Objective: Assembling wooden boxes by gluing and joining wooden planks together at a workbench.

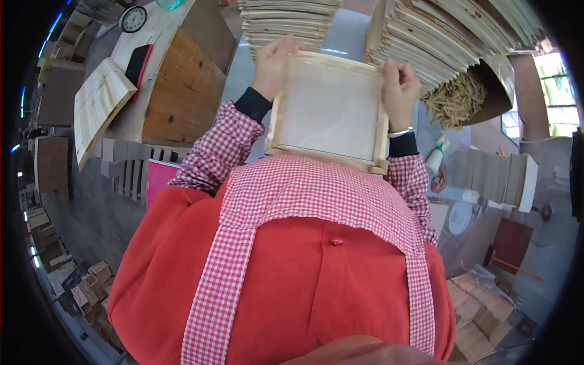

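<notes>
A light wooden frame [276, 125] with a whitish, sheer-looking panel [331, 109] inside it is held up in front of my chest, its near edge close to my checked apron. My left hand [274, 66] grips the far left corner, fingers partly hidden behind the wood. On the right side, near the far corner, the curled fingers of my right hand [401, 91] close on the same frame. Just beyond it, a stack of thin wooden pieces [289, 21] rises from the pale worktop [350, 36].
A taller stack of wooden pieces [426, 39] stands at far right, beside a box of small wooden strips [459, 97]. A pale bottle [435, 159] and grey upright panels [491, 176] are farther right. At left are a wooden cabinet [182, 91] and a leaning board [100, 106].
</notes>
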### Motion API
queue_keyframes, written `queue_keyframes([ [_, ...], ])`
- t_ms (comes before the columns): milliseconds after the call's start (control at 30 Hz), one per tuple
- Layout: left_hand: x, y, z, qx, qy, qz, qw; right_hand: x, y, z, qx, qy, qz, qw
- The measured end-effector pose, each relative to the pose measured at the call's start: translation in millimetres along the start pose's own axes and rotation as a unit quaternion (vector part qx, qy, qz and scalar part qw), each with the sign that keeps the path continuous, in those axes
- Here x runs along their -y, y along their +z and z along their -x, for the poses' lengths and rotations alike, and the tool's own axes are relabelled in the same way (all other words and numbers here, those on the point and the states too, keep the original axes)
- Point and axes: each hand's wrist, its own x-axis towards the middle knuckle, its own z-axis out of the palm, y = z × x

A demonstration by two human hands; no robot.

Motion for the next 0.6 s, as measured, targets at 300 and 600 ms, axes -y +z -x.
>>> queue_keyframes([
  [300,-16.0,-23.8,13.3,-0.126,0.04,0.031,0.991,80.2,-48.9,67.4,-0.022,0.059,0.073,0.995],
  [600,-21.9,-25.4,49.1,-0.19,0.076,0.07,0.976,49.3,12.4,76.4,-0.143,0.073,-0.02,0.987],
])
